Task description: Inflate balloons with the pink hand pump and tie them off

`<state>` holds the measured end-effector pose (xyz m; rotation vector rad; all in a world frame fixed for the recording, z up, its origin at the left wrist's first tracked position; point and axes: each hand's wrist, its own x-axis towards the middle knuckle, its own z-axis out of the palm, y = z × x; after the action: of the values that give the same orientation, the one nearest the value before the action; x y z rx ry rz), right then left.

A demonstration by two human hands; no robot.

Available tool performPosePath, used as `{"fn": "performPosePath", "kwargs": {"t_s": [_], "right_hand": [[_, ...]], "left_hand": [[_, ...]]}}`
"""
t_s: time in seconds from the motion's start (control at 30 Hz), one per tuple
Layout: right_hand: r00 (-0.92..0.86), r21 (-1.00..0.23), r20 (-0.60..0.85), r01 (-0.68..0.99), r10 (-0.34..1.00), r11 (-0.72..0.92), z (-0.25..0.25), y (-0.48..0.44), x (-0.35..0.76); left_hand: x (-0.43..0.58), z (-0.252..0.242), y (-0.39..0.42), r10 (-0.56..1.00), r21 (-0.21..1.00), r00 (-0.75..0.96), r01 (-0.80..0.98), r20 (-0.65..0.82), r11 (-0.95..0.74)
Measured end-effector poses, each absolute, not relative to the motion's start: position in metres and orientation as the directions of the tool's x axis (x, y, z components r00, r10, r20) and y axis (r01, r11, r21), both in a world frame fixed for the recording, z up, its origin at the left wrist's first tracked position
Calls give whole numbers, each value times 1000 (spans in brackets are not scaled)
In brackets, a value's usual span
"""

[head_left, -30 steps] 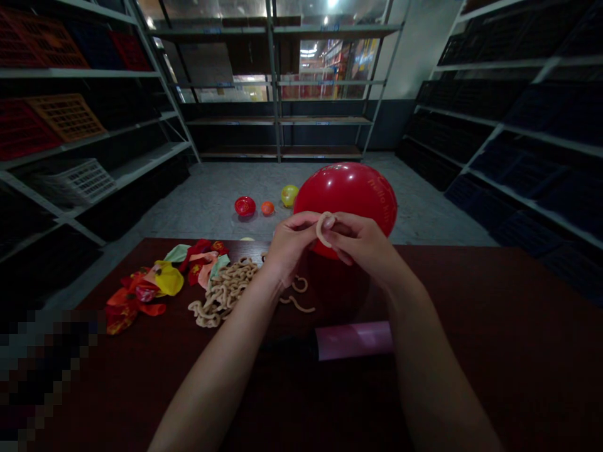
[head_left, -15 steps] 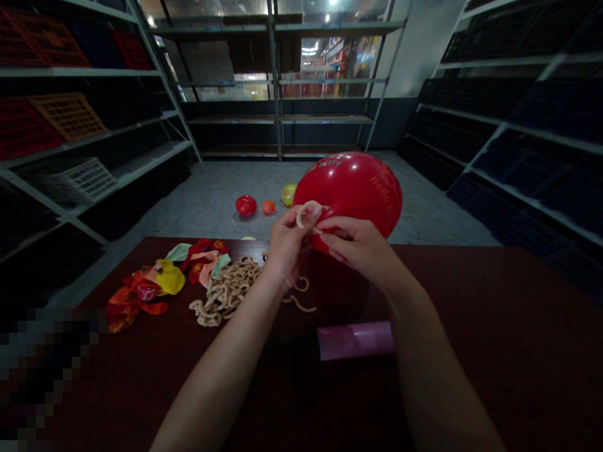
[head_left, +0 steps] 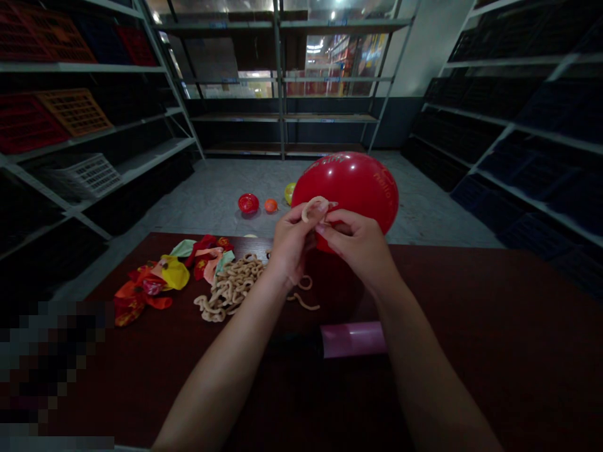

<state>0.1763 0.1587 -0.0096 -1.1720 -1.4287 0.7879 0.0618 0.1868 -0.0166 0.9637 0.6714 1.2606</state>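
Observation:
A large inflated red balloon (head_left: pixel 351 182) with printed lettering is just beyond my two hands, above the far edge of the table. My left hand (head_left: pixel 291 245) is closed, pinching a short curled beige cord (head_left: pixel 308 207) that loops up over the thumb. Right beside it, my right hand (head_left: pixel 355 242) has thumb and index finger pressed together on a pale end of the cord. The balloon's neck is hidden behind my fingers. Below the left wrist lies a heap of similar beige cords (head_left: pixel 235 282), with a loose cord (head_left: pixel 306 303) to its right.
Deflated coloured balloons (head_left: pixel 172 273) lie left on the dark table (head_left: pixel 471 326). A pink cylinder (head_left: pixel 353 339) with a black end lies near my forearms. On the floor beyond are a red balloon (head_left: pixel 248 203), an orange ball (head_left: pixel 271 206) and a yellow-green balloon (head_left: pixel 289 193). Shelves with crates (head_left: pixel 75 112) stand around.
The view has shifted slightly. Both hands stay together at the balloon; my right fingers have drawn closer to the left ones, and the cord loop sits a little higher.

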Motion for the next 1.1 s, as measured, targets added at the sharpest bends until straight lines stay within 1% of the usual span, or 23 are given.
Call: {"fn": "performPosePath", "kwargs": {"t_s": [0.13,0.23,0.3,0.37,0.47,0.57,0.8,0.93,1.1], "right_hand": [[72,-952,284,139,956,273,-12,158,173],[76,-949,303,119,950,294,-15,159,171],[87,-946,310,126,947,298,-18,160,170],[102,-948,302,137,948,287,-19,161,169],[133,-956,284,120,950,269,-16,160,169],[169,-957,289,82,942,278,-11,159,171],[225,-955,297,44,928,295,-7,158,180],[217,-952,306,46,927,303,-7,157,181],[184,-955,295,40,938,292,-6,156,181]], "left_hand": [[63,-17,188,990,875,95,-482,100,-42],[66,-18,189,995,864,3,-497,102,-87],[67,-18,189,996,856,-21,-510,92,-90],[67,-16,189,997,851,0,-521,78,-67],[64,-11,188,994,832,96,-555,56,7],[61,-7,187,979,831,187,-556,86,33],[60,-12,188,912,884,314,-458,264,-98],[61,-14,187,903,887,280,-421,325,-189],[64,-15,188,936,881,197,-436,292,-184]]}}
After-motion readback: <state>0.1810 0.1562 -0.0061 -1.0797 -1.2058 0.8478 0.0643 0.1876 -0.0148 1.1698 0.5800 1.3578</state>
